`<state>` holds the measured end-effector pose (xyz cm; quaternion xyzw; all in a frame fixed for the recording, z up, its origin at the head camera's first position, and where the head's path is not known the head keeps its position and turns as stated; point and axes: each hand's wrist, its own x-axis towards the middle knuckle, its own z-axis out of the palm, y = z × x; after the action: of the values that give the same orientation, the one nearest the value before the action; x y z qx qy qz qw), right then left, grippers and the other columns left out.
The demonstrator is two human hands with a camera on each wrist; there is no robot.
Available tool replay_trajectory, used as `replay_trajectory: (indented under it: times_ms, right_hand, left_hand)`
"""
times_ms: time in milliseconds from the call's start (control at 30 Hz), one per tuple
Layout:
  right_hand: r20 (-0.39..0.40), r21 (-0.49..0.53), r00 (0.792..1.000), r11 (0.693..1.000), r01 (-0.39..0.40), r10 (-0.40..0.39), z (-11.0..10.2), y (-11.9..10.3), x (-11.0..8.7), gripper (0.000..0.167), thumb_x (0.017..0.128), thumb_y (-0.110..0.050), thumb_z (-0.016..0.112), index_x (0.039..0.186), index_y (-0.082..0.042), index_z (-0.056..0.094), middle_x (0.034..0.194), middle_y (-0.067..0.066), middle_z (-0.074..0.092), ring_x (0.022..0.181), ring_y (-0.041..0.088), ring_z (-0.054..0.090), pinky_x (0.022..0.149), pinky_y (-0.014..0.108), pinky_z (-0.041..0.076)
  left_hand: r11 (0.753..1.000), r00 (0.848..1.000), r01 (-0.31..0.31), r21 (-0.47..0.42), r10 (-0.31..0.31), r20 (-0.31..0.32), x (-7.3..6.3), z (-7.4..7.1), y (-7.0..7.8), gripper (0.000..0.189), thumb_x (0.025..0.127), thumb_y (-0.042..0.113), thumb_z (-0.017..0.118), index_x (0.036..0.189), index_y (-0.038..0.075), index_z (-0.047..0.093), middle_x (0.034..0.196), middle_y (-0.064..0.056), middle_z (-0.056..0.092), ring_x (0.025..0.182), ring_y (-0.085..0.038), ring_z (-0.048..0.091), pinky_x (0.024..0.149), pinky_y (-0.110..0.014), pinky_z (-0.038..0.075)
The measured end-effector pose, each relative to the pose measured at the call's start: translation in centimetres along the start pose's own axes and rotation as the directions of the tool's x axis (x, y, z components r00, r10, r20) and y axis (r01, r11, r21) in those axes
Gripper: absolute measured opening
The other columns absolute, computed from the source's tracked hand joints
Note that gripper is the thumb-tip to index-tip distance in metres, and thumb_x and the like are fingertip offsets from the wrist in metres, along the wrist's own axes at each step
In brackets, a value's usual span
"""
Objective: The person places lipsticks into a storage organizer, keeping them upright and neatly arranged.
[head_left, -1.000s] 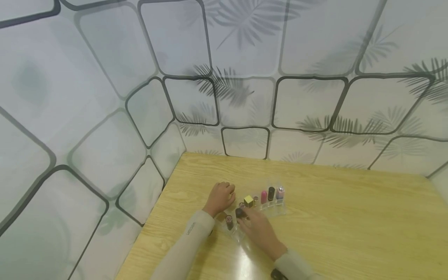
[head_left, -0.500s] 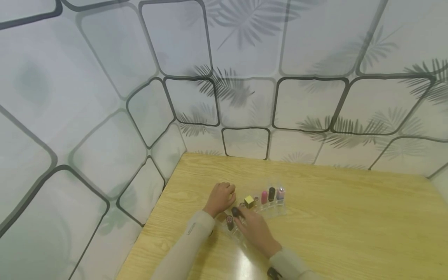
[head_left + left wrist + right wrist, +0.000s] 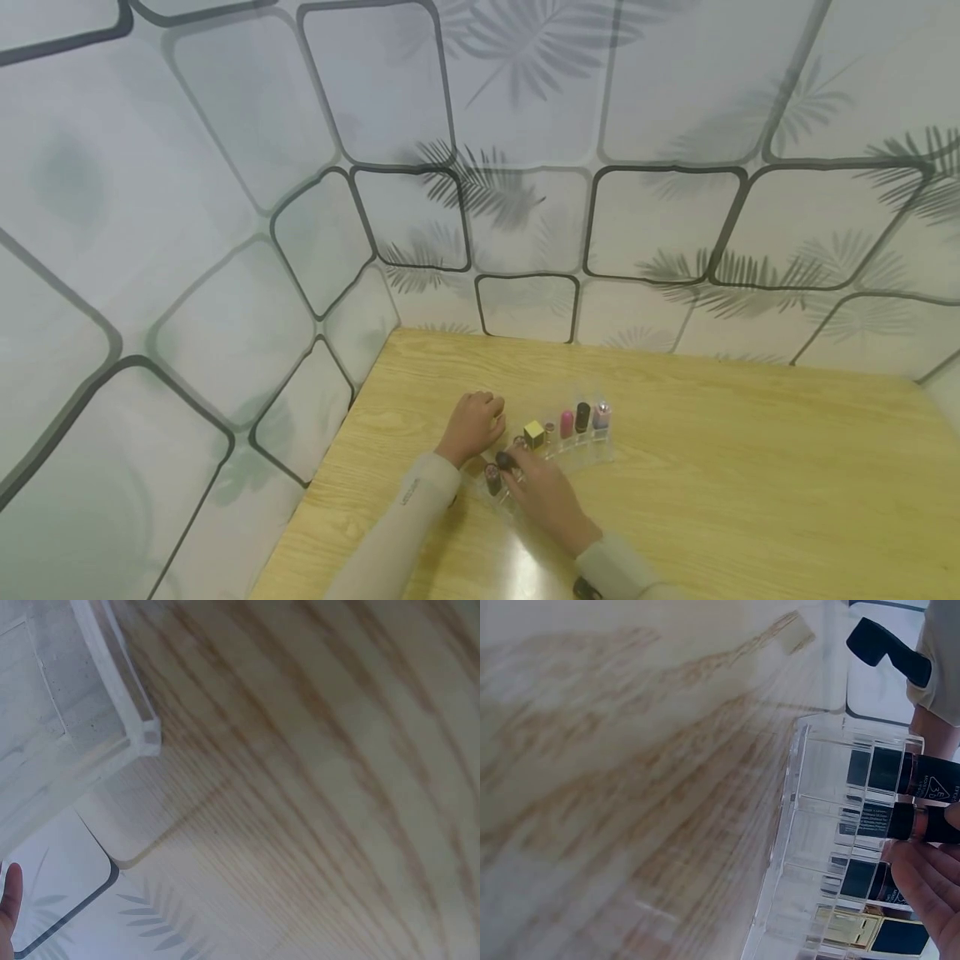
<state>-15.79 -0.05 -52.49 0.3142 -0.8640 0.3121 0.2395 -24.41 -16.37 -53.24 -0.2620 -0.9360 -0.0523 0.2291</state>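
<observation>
In the head view my right hand (image 3: pixel 546 496) pinches the top of a dark lipstick (image 3: pixel 504 460) between thumb and fingers. The right wrist view shows this lipstick (image 3: pixel 926 825) upright, its lower part inside a slot of the clear acrylic holder (image 3: pixel 787 862). Beside it stands another black lipstick (image 3: pixel 930 778), and on the other side, partly behind the fingers, a third dark tube (image 3: pixel 861 879). My left hand (image 3: pixel 474 425) lies at the holder's far left side, fingers loosely bent; I see nothing in it. One of its fingers (image 3: pixel 10 896) shows in the left wrist view.
Along the curved holder stand a yellow-topped black square tube (image 3: pixel 533 433), a pink lipstick (image 3: pixel 566 424), a black tube (image 3: pixel 582 417) and a pink-and-blue one (image 3: pixel 602 415). The wooden table (image 3: pixel 720 467) meets a patterned wall (image 3: pixel 525 217) at the back and left.
My right hand has moved slightly left with the lipstick, from over the holder down into a slot next to the leftmost tube. The left hand has stayed put.
</observation>
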Motion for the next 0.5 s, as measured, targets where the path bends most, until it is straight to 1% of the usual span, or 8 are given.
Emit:
replay_trajectory:
  times_ms: [133,300,500]
  right_hand:
    - [0.009,0.007,1.000,1.000,-0.014,0.014,-0.05,-0.11,-0.06,0.027,0.073,-0.009,0.075,0.096,-0.006,0.062,0.086,0.005,0.071,0.073,0.015,0.067,0.065,0.023,0.054]
    - [0.019,0.007,0.999,1.000,-0.031,0.031,-0.04,-0.12,-0.14,0.026,0.074,-0.010,0.074,0.097,-0.006,0.062,0.086,0.004,0.070,0.073,0.015,0.067,0.065,0.023,0.054]
    - [-0.002,-0.020,1.000,1.000,-0.013,0.013,-0.05,0.00,-0.22,0.027,0.074,-0.011,0.074,0.098,-0.005,0.061,0.084,0.003,0.069,0.070,0.014,0.065,0.063,0.021,0.053]
  left_hand:
    - [1.000,1.000,0.002,0.000,-0.002,-0.001,-0.04,-0.04,0.07,0.014,0.082,0.019,0.062,0.072,0.016,0.053,0.064,0.006,0.050,0.060,-0.006,0.044,0.067,-0.024,0.046]
    - [1.000,1.000,0.010,0.000,-0.010,0.015,-0.04,-0.03,0.09,0.013,0.082,0.019,0.062,0.073,0.015,0.054,0.064,0.006,0.050,0.060,-0.006,0.044,0.068,-0.024,0.047]
    - [1.000,1.000,0.014,-0.006,-0.014,0.016,0.05,-0.11,0.10,0.014,0.083,0.020,0.062,0.073,0.015,0.053,0.064,0.006,0.050,0.061,-0.007,0.046,0.070,-0.026,0.048]
